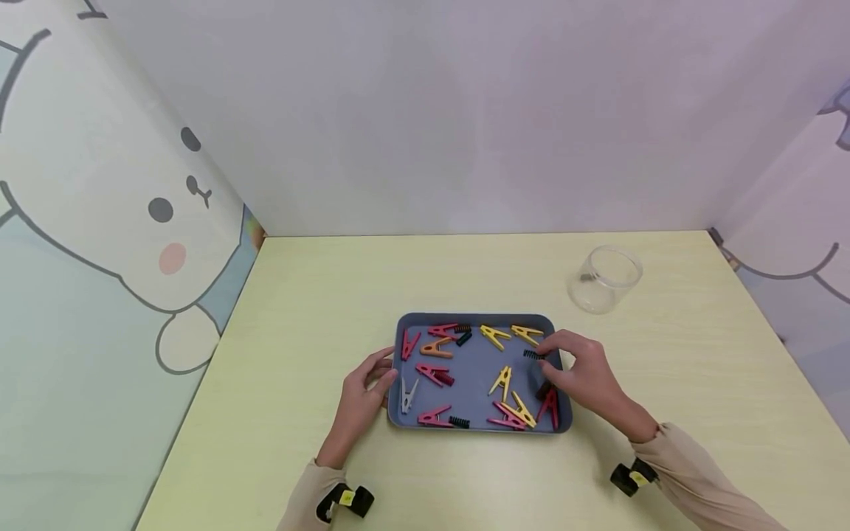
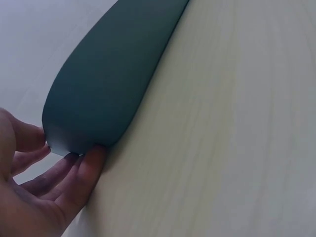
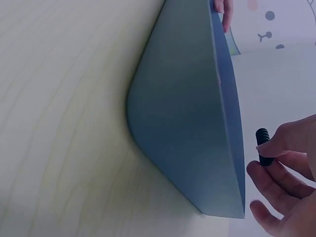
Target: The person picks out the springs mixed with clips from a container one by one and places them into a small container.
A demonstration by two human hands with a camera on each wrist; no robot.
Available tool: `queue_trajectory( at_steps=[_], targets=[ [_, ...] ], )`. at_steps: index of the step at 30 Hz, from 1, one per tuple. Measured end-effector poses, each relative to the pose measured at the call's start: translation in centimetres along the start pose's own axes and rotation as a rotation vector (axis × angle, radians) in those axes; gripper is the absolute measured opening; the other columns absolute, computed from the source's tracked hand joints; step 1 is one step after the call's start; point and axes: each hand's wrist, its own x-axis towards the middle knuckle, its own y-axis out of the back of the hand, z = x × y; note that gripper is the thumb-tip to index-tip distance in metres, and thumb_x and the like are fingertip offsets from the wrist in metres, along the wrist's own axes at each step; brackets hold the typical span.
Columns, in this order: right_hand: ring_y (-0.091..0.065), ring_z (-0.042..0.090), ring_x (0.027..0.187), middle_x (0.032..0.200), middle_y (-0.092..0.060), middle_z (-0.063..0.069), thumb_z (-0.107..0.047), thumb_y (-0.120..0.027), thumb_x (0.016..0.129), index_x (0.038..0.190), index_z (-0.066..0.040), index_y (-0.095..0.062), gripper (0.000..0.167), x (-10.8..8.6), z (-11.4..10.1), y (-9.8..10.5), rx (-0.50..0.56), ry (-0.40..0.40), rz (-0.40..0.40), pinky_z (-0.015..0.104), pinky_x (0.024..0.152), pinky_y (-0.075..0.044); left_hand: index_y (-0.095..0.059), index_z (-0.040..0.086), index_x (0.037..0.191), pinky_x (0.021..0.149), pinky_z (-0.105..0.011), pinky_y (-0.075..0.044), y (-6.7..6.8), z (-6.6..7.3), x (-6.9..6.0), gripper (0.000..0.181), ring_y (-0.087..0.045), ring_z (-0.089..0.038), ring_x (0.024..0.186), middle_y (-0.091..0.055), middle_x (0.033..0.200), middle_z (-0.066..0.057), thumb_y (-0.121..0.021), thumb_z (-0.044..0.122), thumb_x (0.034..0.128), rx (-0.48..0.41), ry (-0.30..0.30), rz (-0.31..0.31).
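A pale yellow tabletop (image 1: 319,295) filled the lower and middle part of the head view. On it, just below and right of the frame's centre, lay a blue-grey tray (image 1: 474,369). Right of the tray, the right hand (image 1: 587,372) reached over its right rim with thumb and index finger in a pinch. At the tray's left edge, the left hand (image 1: 361,394) held the side, fingertips against its outer wall. Toward the upper right of the table stood a clear container (image 1: 600,295), well apart from both hands.

Inside the tray, four yellow clips (image 1: 521,411) lay on the right half; a grey clip (image 1: 408,396) and an orange clip (image 1: 436,348) lay on the left half, and red clips (image 1: 434,417) lay on both sides.

Smallest were the dark coils. One black coil (image 3: 262,135) was gripped between the right hand's thumb and index finger, over the tray's right part in the head view; a dark red coil (image 1: 543,391) lay just below that hand's thumb in the frame.
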Motion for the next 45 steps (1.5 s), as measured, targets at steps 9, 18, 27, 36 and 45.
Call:
queue_trajectory(
  at_steps=[9, 18, 27, 36, 45],
  targets=[
    [-0.062, 0.008, 0.075, 0.088, -0.064, -0.003, 0.008, -0.073, 0.074, 0.089, -0.011, -0.07, 0.025, 0.2, -0.4, 0.9, 0.167, -0.074, -0.057, 0.024, 0.066, -0.054, -0.055, 0.003, 0.131, 0.055, -0.041, -0.054, 0.0, 0.0, 0.0, 0.039, -0.06, -0.03, 0.1, -0.06, 0.113, -0.023, -0.059, 0.005, 0.0924, 0.007, 0.001, 0.005],
    [-0.064, 0.013, 0.075, 0.088, -0.066, 0.012, 0.011, -0.07, 0.077, 0.091, -0.004, -0.07, 0.021, 1.3, -2.2, 3.1, 0.274, -0.149, -0.05, 0.021, 0.067, -0.053, -0.055, 0.002, 0.13, 0.055, -0.04, -0.054, 0.0, -0.2, 0.0, 0.038, -0.06, -0.032, 0.101, -0.059, 0.114, -0.024, -0.059, 0.005, 0.0923, -0.009, -0.001, 0.004],
    [-0.064, 0.013, 0.076, 0.088, -0.064, 0.019, 0.011, -0.071, 0.077, 0.091, 0.006, -0.069, 0.015, 2.1, -3.6, 4.9, 0.301, -0.202, -0.043, 0.02, 0.069, -0.053, -0.055, 0.003, 0.13, 0.055, -0.039, -0.054, 0.0, -0.2, 0.0, 0.038, -0.06, -0.032, 0.101, -0.06, 0.113, -0.023, -0.059, 0.005, 0.0924, -0.005, -0.006, 0.002],
    [-0.066, 0.013, 0.073, 0.09, -0.065, 0.017, 0.009, -0.071, 0.077, 0.092, 0.004, -0.069, 0.016, 2.1, -1.9, 4.8, 0.319, -0.248, -0.015, 0.02, 0.068, -0.053, -0.054, 0.002, 0.131, 0.056, -0.039, -0.054, 0.0, 0.0, 0.0, 0.039, -0.061, -0.031, 0.101, -0.06, 0.114, -0.024, -0.059, 0.005, 0.0924, 0.001, -0.005, 0.002],
    [-0.067, 0.013, 0.074, 0.092, -0.066, 0.015, 0.006, -0.073, 0.077, 0.095, 0.004, -0.069, 0.018, 1.7, 0.1, 4.8, 0.39, -0.262, 0.028, 0.023, 0.068, -0.054, -0.055, 0.002, 0.13, 0.055, -0.039, -0.054, 0.0, 0.1, -0.1, 0.038, -0.06, -0.033, 0.101, -0.059, 0.114, -0.024, -0.059, 0.004, 0.0923, -0.006, -0.004, 0.004]
  ],
)
